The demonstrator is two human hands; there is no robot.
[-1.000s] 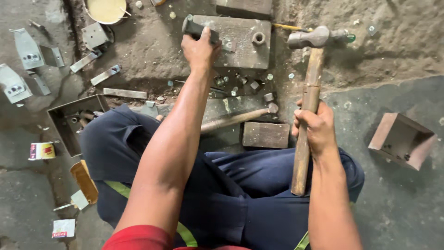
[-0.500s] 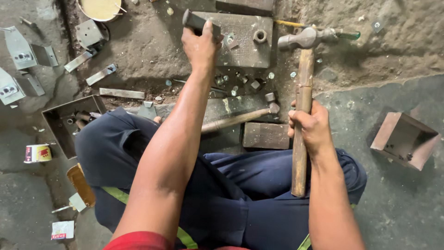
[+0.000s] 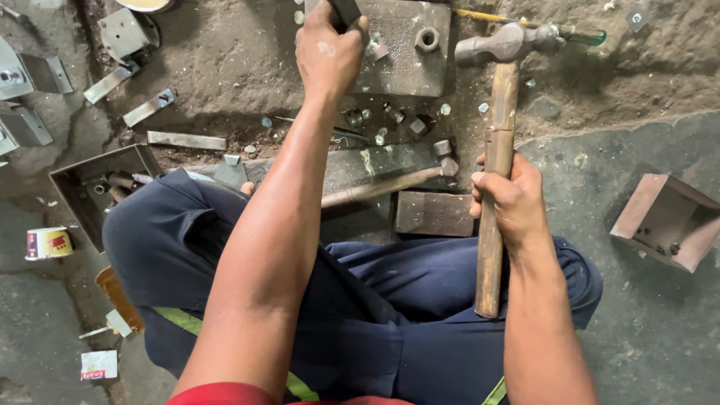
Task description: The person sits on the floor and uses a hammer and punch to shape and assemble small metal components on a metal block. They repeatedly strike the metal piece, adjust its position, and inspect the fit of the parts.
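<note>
Gripping hammer (image 3: pixel 498 142) mid-handle, right hand (image 3: pixel 510 202) closed; left hand (image 3: pixel 328 52) clenching dark tool (image 3: pixel 346 10) over steel block (image 3: pixel 409 56).

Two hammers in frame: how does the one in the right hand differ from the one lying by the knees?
The held hammer stands nearly straight up the picture, gripped mid-handle by the right hand; the lying hammer rests slanted on the floor, untouched. The held one has a rounded grey head that looks bigger; the lying one's head is small and blocky. The held one's handle shows whole, while the left arm hides the lying one's end. Both have wooden handles.
</note>
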